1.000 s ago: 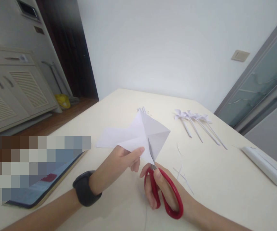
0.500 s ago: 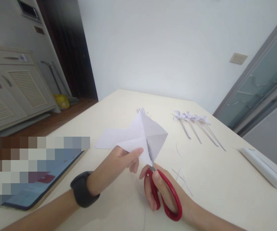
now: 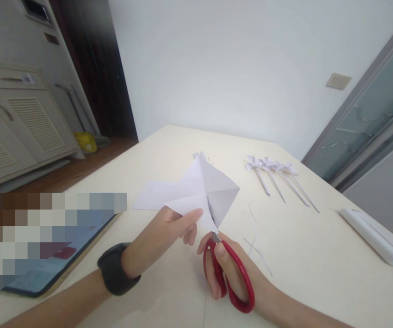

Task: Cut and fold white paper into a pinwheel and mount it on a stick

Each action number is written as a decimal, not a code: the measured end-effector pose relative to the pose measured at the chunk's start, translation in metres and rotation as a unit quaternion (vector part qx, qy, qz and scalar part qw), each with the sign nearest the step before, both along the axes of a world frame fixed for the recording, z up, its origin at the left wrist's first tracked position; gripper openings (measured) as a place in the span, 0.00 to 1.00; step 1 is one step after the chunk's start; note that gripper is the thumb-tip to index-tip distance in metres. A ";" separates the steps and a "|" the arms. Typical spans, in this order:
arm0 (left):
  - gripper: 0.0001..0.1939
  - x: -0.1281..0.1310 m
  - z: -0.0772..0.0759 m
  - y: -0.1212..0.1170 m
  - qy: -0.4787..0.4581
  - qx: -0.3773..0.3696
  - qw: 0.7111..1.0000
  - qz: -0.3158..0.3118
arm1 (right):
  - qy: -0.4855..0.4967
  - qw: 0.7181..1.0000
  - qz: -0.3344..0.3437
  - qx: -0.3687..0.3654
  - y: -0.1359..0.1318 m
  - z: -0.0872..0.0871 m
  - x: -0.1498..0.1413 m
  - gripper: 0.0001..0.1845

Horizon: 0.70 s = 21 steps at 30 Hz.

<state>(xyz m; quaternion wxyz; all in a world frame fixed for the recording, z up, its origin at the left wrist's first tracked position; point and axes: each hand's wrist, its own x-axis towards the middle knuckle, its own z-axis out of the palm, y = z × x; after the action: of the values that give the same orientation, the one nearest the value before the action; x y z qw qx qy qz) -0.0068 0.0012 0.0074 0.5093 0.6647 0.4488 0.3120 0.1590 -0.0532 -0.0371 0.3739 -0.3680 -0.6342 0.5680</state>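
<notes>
A folded white paper sheet is lifted off the cream table. My left hand, with a black watch at the wrist, pinches the sheet's lower edge. My right hand grips red-handled scissors, fingers through the loops. The blades point up into the paper along its centre crease, cutting from the bottom corner.
Several small white paper pinwheels on sticks lie at the table's far right. Thin paper strips lie right of the scissors. A tablet lies at the left, a white flat object at the right edge. Cabinets stand far left.
The scissor blades have closed further into the paper along the crease. Both hands stay almost in place; the view shifted slightly.
</notes>
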 end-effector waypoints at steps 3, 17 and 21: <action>0.25 0.000 0.000 0.000 0.001 -0.004 1.000 0.003 | 0.004 1.000 -0.005 0.006 0.000 -0.003 -0.001 0.20; 0.24 0.001 -0.001 -0.001 0.000 0.011 1.000 0.003 | 0.004 1.000 -0.010 0.001 -0.001 -0.001 -0.002 0.20; 0.24 0.001 -0.001 -0.001 -0.016 0.008 1.000 -0.002 | 0.001 1.000 -0.014 0.007 -0.001 -0.002 -0.002 0.21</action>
<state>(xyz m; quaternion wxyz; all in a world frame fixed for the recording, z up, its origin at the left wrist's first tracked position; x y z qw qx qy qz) -0.0060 -0.0001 0.0061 0.5117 0.6644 0.4369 0.3254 0.1566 -0.0547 -0.0389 0.3851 -0.3732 -0.6324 0.5590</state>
